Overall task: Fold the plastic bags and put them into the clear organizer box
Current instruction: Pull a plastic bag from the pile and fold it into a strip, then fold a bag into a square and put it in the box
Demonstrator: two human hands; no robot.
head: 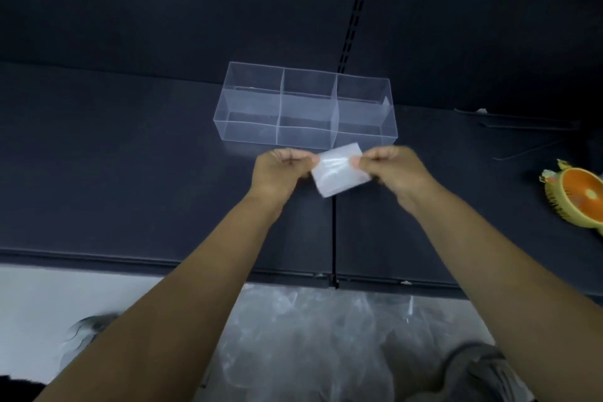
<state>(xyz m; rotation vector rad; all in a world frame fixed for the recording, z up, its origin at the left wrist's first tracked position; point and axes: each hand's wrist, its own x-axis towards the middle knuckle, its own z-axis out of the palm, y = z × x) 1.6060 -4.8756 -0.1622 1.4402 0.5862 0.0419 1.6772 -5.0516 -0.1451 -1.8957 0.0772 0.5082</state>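
1. Head view, looking down. Landmark: clear box (248, 132), which sits on the dark counter (130, 173) with its long side running left to right.
2. The box shows three compartments side by side. Can't tell whether they are also split front to back. A pale sliver stands at the far right wall, too faint to name.
3. Folded bag (339, 173), a small flat rectangle, is held in the air just on the near side of the box. It faces the divider between the middle and right compartments.
4. Left hand (277, 173): fingers curled, thumb and fingertips pinching the bag's left short edge.
5. Right hand (396, 170): same curled pinch, on the bag's right end near its far corner.
6. The bag's long axis runs roughly along the box's long side, with the right end tipped slightly toward the box.
7. Judgement: folding looks finished for this one, and the drop-in comes next. The box lies straight ahead of both hands. The right hand is nearer the right compartment, the left nearer the middle.
8. Loose bags (310, 336) lie heaped below the counter's near edge, well away from the box. An orange-and-yellow object (577, 196) lies far to the box's right.
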